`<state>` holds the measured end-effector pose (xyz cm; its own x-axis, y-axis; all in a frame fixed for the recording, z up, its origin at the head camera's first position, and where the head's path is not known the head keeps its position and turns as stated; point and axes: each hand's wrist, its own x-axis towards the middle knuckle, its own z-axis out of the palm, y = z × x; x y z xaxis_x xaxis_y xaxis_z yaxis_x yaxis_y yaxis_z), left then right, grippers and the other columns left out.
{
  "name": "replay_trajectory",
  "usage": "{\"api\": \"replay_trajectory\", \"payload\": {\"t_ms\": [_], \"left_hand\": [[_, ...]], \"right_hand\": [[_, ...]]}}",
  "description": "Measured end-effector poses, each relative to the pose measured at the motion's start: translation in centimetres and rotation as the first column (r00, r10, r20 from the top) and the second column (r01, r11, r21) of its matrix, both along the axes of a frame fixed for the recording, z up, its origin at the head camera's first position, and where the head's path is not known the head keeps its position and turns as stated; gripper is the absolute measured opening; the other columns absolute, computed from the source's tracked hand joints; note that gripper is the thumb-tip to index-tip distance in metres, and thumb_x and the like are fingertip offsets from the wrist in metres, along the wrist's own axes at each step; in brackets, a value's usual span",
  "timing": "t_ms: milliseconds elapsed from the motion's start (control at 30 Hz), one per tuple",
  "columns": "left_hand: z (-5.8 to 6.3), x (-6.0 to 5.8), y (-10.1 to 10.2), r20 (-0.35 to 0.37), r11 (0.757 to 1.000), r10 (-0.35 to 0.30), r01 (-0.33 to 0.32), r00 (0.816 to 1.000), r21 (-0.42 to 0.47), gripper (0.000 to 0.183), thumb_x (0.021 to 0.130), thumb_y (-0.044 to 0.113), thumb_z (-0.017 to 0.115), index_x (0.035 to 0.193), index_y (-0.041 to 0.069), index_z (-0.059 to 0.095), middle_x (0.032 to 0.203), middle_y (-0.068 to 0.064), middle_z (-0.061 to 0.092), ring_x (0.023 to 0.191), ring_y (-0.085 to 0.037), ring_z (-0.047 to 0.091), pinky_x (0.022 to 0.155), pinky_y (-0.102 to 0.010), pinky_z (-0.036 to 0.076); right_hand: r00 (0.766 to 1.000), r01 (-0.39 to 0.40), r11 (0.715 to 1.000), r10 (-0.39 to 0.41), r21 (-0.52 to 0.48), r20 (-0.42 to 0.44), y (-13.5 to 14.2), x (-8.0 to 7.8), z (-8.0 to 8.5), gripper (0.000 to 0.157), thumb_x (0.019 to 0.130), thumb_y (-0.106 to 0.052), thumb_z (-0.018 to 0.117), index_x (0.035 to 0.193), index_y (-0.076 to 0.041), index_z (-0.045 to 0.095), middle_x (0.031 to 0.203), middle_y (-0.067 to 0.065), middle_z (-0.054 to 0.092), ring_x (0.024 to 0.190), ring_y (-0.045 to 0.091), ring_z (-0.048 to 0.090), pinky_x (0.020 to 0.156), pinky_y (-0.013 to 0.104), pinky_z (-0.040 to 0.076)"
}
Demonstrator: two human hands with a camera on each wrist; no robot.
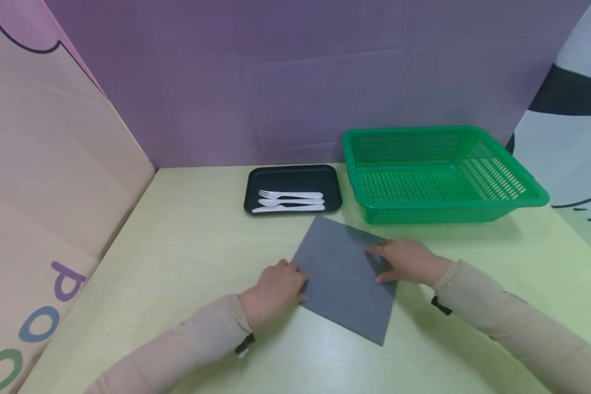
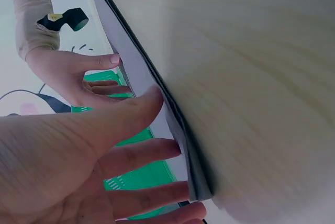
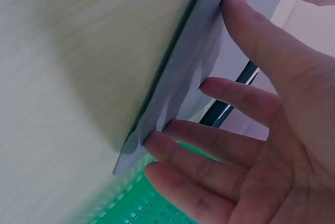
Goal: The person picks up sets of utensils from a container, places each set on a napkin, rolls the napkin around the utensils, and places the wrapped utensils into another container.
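A square of folded grey cloth [image 1: 347,279] lies flat on the table, turned at an angle; layers show along its edge [image 2: 141,51] in the left wrist view. My left hand [image 1: 277,290] touches its left side, thumb and fingertips [image 2: 167,149] resting on the surface by the edge. Across from it, my right hand [image 1: 409,262] rests on the right side, thumb and fingers spread and fairly straight in the right wrist view, with the fingertips [image 3: 154,140] touching the cloth. Neither hand visibly pinches the cloth.
Behind the cloth sits a black tray [image 1: 295,176] holding a white fork [image 1: 295,195], spoon [image 1: 295,202] and knife [image 1: 295,208]. A green plastic basket [image 1: 453,213] stands at the back right. Purple panel [image 1: 276,82] closes off the back of the table [image 1: 187,235].
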<state>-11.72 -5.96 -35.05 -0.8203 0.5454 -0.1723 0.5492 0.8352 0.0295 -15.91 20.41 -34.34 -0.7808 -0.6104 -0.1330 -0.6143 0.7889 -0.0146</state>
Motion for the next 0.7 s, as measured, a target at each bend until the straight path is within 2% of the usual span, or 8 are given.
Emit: {"api": "replay_trajectory", "payload": {"t_ms": [100,233,467,700], "left_hand": [[-0.1,-0.3,0.0,0.005,1.000,0.004,-0.004,1.000,-0.008,0.037,0.082,0.040,0.067,0.105,0.011,0.067,0.095,-0.007,0.062,0.076,-0.017,0.052,0.058,-0.027,0.045],[-0.3,-0.7,-0.3,0.011,1.000,-0.001,0.001,1.000,0.003,0.042,0.081,0.042,0.067,0.109,0.011,0.067,0.096,-0.008,0.062,0.077,-0.018,0.053,0.060,-0.027,0.046],[-0.5,-1.4,-0.8,0.018,0.999,0.011,-0.011,1.000,0.043,0.052,0.078,0.045,0.069,0.113,0.009,0.064,0.099,-0.007,0.063,0.083,-0.020,0.057,0.067,-0.031,0.050],[-0.5,-1.6,-1.1,-0.011,0.999,0.004,-0.004,1.000,0.043,0.057,0.075,0.047,0.069,0.115,0.007,0.063,0.111,-0.008,0.065,0.092,-0.023,0.060,0.074,-0.034,0.052]], "right_hand": [[1.000,0.000,1.000,0.000,-0.006,0.000,0.0,0.1,0.1,0.063,0.070,-0.038,0.077,0.119,-0.003,0.060,0.085,0.005,0.065,0.070,0.012,0.056,0.062,0.030,0.048],[1.000,0.019,1.000,-0.019,0.001,0.007,0.1,0.3,0.2,0.064,0.070,-0.040,0.077,0.119,-0.004,0.060,0.091,0.008,0.066,0.075,0.017,0.059,0.063,0.033,0.050],[0.999,0.050,0.999,-0.050,0.013,0.018,0.2,0.6,0.2,0.069,0.068,-0.044,0.077,0.123,-0.007,0.058,0.083,0.006,0.057,0.066,0.012,0.048,0.054,0.028,0.042],[0.997,0.070,0.997,-0.071,0.039,0.025,0.2,0.9,0.2,0.073,0.070,-0.047,0.075,0.127,-0.007,0.055,0.090,0.010,0.056,0.067,0.013,0.048,0.054,0.028,0.043]]}}
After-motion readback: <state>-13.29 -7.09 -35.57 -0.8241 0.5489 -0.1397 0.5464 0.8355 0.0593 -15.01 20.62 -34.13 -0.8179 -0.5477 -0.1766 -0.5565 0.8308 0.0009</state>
